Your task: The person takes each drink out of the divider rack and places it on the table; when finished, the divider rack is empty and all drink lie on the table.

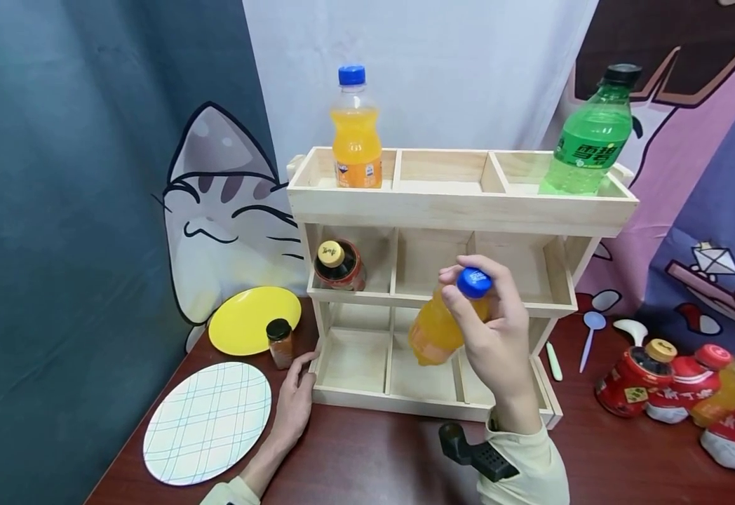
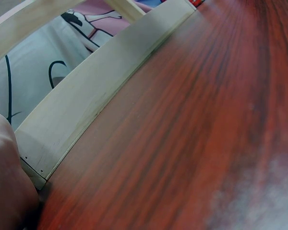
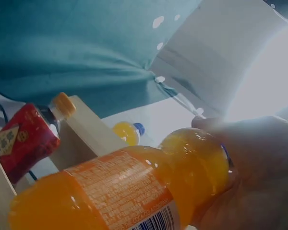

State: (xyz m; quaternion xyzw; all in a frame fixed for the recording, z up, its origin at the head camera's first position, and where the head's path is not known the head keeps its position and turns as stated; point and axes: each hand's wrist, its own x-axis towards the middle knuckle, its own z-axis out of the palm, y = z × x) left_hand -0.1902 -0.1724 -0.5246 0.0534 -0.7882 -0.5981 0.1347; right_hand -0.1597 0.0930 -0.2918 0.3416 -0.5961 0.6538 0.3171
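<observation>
My right hand [image 1: 500, 337] grips an orange soda bottle [image 1: 435, 328] near its blue cap, tilted in front of the wooden shelf's [image 1: 462, 214] middle and lower tiers. The same bottle fills much of the right wrist view, its barcode label showing. My left hand [image 1: 293, 403] rests at the shelf's lower left corner, its fingers touching the side. Another orange soda bottle [image 1: 356, 140] stands in the top left compartment, and a green Sprite bottle [image 1: 588, 137] leans in the top right one. A dark bottle with a red label and yellow cap [image 1: 342, 266] occupies the middle tier's left compartment.
Left of the shelf are a yellow plate [image 1: 241, 322], a checked white plate [image 1: 206, 424] and a small spice jar [image 1: 280, 344]. Several bottles, including a red-labelled one [image 1: 635, 379], crowd the right, near a purple spoon [image 1: 590, 337], a white spoon [image 1: 632, 330] and a green-handled utensil [image 1: 554, 361].
</observation>
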